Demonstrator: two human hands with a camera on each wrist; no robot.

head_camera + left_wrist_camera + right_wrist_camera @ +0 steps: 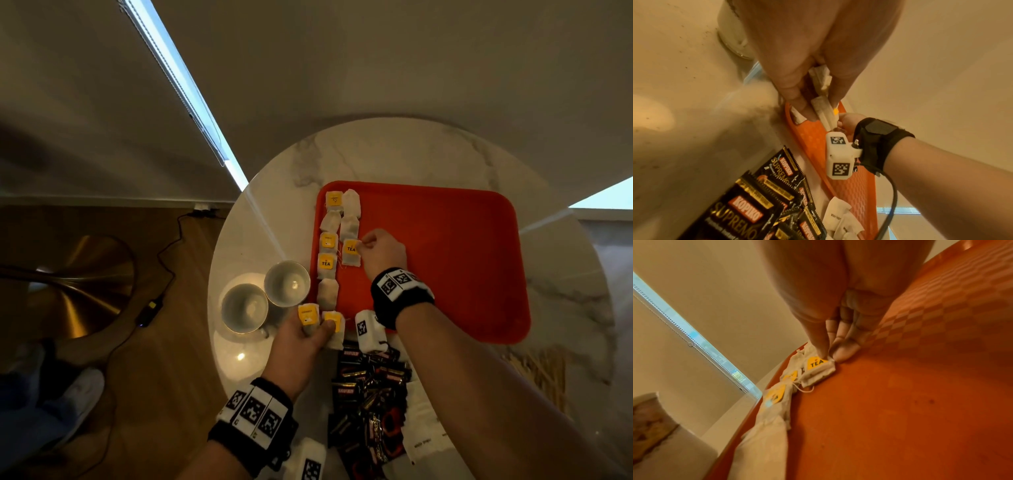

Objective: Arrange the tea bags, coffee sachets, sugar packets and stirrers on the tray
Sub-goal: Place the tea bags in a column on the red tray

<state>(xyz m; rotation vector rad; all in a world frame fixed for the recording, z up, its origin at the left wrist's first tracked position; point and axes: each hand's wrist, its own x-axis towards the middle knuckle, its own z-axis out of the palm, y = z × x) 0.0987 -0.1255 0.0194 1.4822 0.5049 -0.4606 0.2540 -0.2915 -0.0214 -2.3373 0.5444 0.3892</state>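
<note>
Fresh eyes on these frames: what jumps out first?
The red tray on the round marble table, with tea bags lined along its left side. The right hand pinches one TEA-tagged bag there; the left hand grips more bags at the near corner, beside black coffee sachets.

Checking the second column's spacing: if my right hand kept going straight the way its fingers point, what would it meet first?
The right hand pinches a tea bag; straight on lies the left column's tea bag, likely first.
</note>
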